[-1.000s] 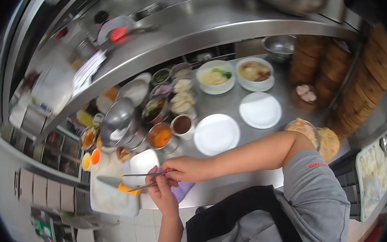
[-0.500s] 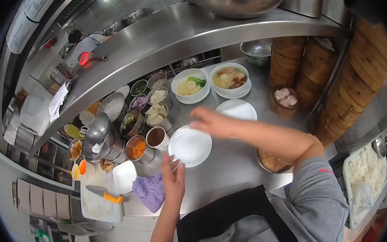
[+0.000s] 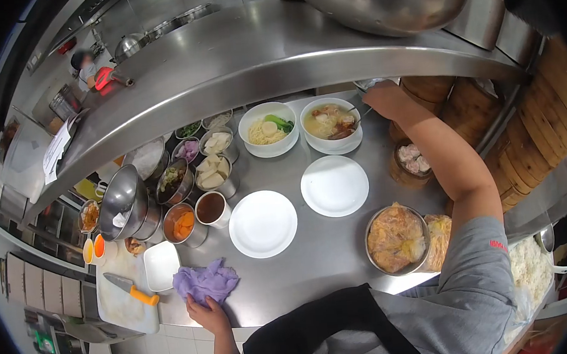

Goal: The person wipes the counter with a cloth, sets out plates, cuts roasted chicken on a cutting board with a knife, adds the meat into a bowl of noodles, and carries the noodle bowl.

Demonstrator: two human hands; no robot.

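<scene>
My left hand (image 3: pixel 206 314) is at the lower edge of a crumpled purple cloth (image 3: pixel 208 279), its fingers curled on the fabric. My right hand (image 3: pixel 382 97) reaches far out under the shelf, beside a metal bowl (image 3: pixel 366 84) and the right rim of a white bowl of soup (image 3: pixel 329 121). Its fingers are bent and partly hidden; a thin dark utensil-like piece shows by them at the soup bowl's rim. A white bowl of noodles and greens (image 3: pixel 268 130) stands to the left. Two bare white plates, the left plate (image 3: pixel 262 224) and the right plate (image 3: pixel 335 186), lie in front.
Pots of ingredients stand left, with a cup of brown sauce (image 3: pixel 212 210). A knife (image 3: pixel 132 288) lies on a cutting board (image 3: pixel 124 309) beside a square white dish (image 3: pixel 162 266). Bamboo steamers (image 3: pixel 526 131) and a bagged-food bowl (image 3: pixel 396 238) are right. A steel shelf (image 3: pixel 273 45) overhangs the back.
My left hand has moved down from beside the left plate to the purple cloth, now more bunched. My right hand has left the plates and stretched to the back right.
</scene>
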